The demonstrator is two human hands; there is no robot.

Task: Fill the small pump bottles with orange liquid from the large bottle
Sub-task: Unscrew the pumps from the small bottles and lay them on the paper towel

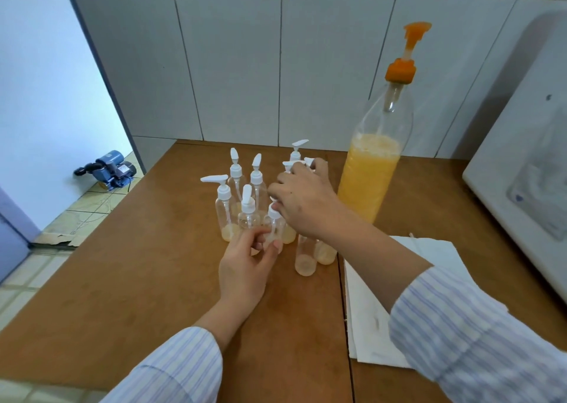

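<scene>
Striped sleeves reach in over a brown wooden bench [153, 280], with a white folded cloth [368, 310] lying near right. The left hand [245, 267] curls thumb and fingers around the body of the nearest small pump bottle [274, 227], steadying it, while the right hand [306, 200] comes over the top with its fingers closed on that bottle's white pump cap, apparently to unscrew or tighten it. Around it stands a tight cluster of clear small pump bottles [227, 206], each showing only a shallow pale-orange layer at the bottom; several sit touching or just beside one another, and two are partly hidden under the right wrist. Just right of and behind the cluster rises the large bottle [371, 169], roughly half full of orange liquid and topped with an orange pump. White wall tiles [233, 65] lie beyond. The risk, judging from the crowding, is that the right forearm or a twisting wrist knocks neighbouring bottles over like skittles, or nudges the tall, top-heavy large bottle.
</scene>
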